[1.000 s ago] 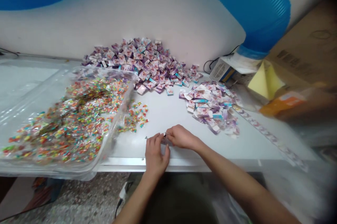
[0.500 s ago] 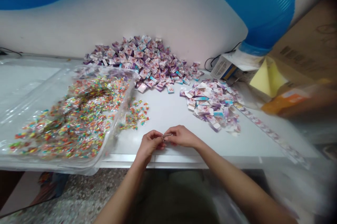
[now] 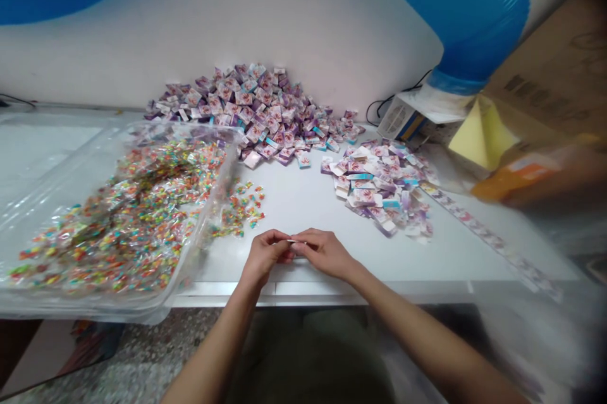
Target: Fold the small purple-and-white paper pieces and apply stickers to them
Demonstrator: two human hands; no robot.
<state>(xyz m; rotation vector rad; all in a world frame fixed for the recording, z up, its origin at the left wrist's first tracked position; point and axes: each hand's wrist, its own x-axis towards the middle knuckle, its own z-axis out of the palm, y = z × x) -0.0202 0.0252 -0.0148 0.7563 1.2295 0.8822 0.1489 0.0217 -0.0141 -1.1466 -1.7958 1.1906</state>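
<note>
My left hand and my right hand meet above the table's front edge, fingers closed in a pinch. Between their fingertips they share a small cardboard box; just a thin pale edge of it shows, the rest being covered by fingers. Small clear packets of multicoloured pieces lie loose on the table, beyond my left hand. Past my right hand is a heap of small, flat-looking printed boxes in white, purple and blue.
A clear plastic tray full of colourful packets stands at left, overhanging the front edge. Many small printed boxes are piled against the wall. Blue ducting comes down at right, near a cardboard carton. A printed strip lies along the right side.
Both hands have drawn closer together around the small box, and my right fingers now cover more of it. The view has shifted slightly.
</note>
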